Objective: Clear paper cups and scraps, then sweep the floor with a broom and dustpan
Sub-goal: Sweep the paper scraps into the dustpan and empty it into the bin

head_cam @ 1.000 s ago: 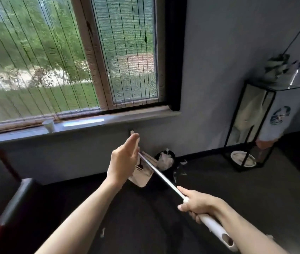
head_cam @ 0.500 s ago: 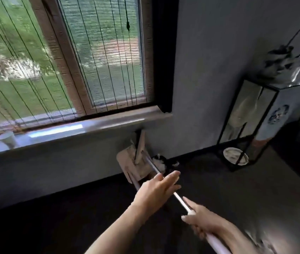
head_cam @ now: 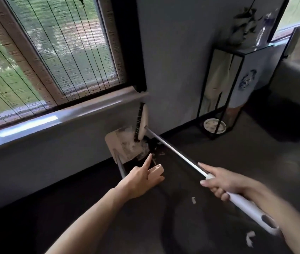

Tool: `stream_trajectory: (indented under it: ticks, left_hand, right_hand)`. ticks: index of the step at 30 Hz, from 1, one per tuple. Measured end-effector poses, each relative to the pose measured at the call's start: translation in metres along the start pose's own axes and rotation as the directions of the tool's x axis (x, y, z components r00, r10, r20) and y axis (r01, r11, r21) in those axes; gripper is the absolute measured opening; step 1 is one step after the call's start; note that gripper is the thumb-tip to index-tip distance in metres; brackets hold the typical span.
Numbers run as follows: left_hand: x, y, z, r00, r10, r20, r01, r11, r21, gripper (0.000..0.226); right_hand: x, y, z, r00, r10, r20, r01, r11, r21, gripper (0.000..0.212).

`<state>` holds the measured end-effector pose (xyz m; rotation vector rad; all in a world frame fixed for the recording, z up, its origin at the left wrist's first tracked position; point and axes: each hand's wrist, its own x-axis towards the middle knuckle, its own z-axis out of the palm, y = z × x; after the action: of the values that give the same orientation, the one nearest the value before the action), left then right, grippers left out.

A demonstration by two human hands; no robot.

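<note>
- A wide wood-framed window point(head_cam: 44, 57) behind a thin slatted blind fills the upper left; daylight and greenery show through.
- A pale glossy window sill point(head_cam: 63, 116) catches a bright reflection.
- A plain grey wall point(head_cam: 178, 61) meets a dark grey floor point(head_cam: 227, 171).
- A black metal-framed glass display stand point(head_cam: 237, 57) stands by the wall at right, with a ceramic vase point(head_cam: 242, 30) on top.

broom pole point(head_cam: 173, 149) seen as glossy metal | broom handle point(head_cam: 248, 208) seen as smooth white plastic | dustpan point(head_cam: 114, 143) noted as matt beige plastic | windowsill point(head_cam: 54, 118) glossy
</note>
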<state>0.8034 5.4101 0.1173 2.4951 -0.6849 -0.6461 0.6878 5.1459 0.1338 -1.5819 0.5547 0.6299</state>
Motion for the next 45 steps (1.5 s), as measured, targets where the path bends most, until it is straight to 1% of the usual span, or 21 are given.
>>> stream_trajectory:
  ticks: [2, 6, 8, 11, 15, 20, 26, 30, 34, 37, 40, 43, 45]
  left_hand:
    - [0.002, 0.002, 0.003, 0.998, -0.019, 0.054, 0.015, 0.997, 0.075, 0.085]
    - [0.000, 0.012, 0.013, 0.993, 0.013, 0.118, -0.036, 0.979, 0.201, 0.078]
    - [-0.001, 0.017, 0.019, 0.988, 0.017, 0.151, -0.061, 0.954, 0.293, 0.073]
    - [-0.001, 0.022, 0.028, 0.984, 0.032, 0.177, -0.107, 0.895, 0.432, 0.063]
    - [0.006, 0.024, 0.040, 0.987, 0.067, 0.146, -0.142, 0.792, 0.594, 0.060]
    - [0.015, 0.019, 0.046, 0.981, 0.154, 0.121, -0.193, 0.659, 0.727, 0.052]
    - [0.018, 0.005, 0.034, 0.974, 0.155, 0.165, -0.224, 0.557, 0.800, 0.055]
    - [0.011, 0.000, 0.030, 0.964, 0.165, 0.209, -0.265, 0.509, 0.819, 0.058]
    - [0.004, 0.000, 0.018, 0.953, 0.200, 0.229, -0.296, 0.434, 0.851, 0.070]
    - [-0.001, 0.000, 0.013, 0.946, 0.231, 0.228, -0.305, 0.398, 0.865, 0.072]
    - [-0.004, 0.001, 0.020, 0.925, 0.252, 0.283, -0.360, 0.349, 0.865, 0.072]
    - [-0.012, -0.003, 0.032, 0.911, 0.204, 0.357, -0.409, 0.356, 0.840, 0.071]
    - [-0.015, -0.007, 0.043, 0.909, 0.176, 0.379, -0.418, 0.371, 0.829, 0.071]
  right_hand:
    - [-0.006, 0.007, -0.004, 1.000, 0.007, -0.018, -0.006, 0.999, 0.045, 0.075]
    - [-0.011, 0.019, -0.011, 0.999, 0.010, -0.031, -0.006, 0.993, 0.115, 0.075]
    - [-0.013, 0.022, -0.013, 0.999, 0.017, -0.027, -0.013, 0.989, 0.146, 0.076]
    - [-0.017, 0.026, -0.015, 1.000, 0.019, -0.025, -0.015, 0.985, 0.171, 0.076]
    - [-0.021, 0.030, -0.013, 1.000, 0.019, -0.024, -0.015, 0.984, 0.177, 0.075]
    - [-0.022, 0.042, -0.017, 1.000, 0.023, -0.010, -0.021, 0.981, 0.191, 0.075]
    - [-0.015, 0.049, -0.021, 0.999, 0.033, -0.016, -0.029, 0.977, 0.211, 0.076]
    - [-0.011, 0.047, -0.021, 0.999, 0.036, -0.021, -0.030, 0.968, 0.249, 0.076]
    - [-0.010, 0.043, -0.021, 0.999, 0.038, -0.024, -0.031, 0.967, 0.253, 0.076]
    - [-0.008, 0.045, -0.020, 0.998, 0.053, -0.027, -0.043, 0.961, 0.274, 0.076]
    - [-0.005, 0.048, -0.019, 0.997, 0.070, -0.031, -0.058, 0.955, 0.291, 0.076]
    - [-0.002, 0.054, -0.016, 0.996, 0.085, -0.029, -0.073, 0.950, 0.303, 0.076]
    - [-0.002, 0.059, -0.013, 0.995, 0.096, -0.031, -0.082, 0.948, 0.307, 0.076]
